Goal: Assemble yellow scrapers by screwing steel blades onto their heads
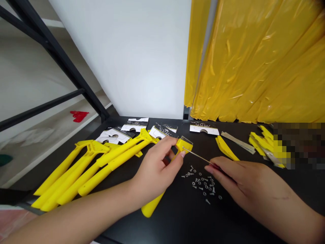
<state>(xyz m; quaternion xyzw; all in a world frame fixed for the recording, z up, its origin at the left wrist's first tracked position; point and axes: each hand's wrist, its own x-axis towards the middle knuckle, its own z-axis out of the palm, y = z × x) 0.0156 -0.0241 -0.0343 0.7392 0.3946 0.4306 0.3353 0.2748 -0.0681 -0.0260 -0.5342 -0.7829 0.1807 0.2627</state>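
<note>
My left hand (156,167) is closed around a yellow plastic scraper-like handle (151,206), its head raised and its round end pointing toward me. A clear flat piece (186,140) shows at the top edge of that head. In my right hand (245,184) is a screwdriver; its thin metal shaft (199,156) reaches left and its tip meets the yellow head. My fingers hide the screwdriver's grip. Small screws and nuts or washers (205,183) lie scattered on the black table (193,220) between my hands.
Several yellow handles (68,176) lie piled at left. Behind them are printed white cards (134,125), with another card (203,128) farther right. A curved yellow piece (225,149), flat strips (238,142) and more yellow pieces (257,144) lie at right. Yellow plastic sheeting (254,61) hangs behind.
</note>
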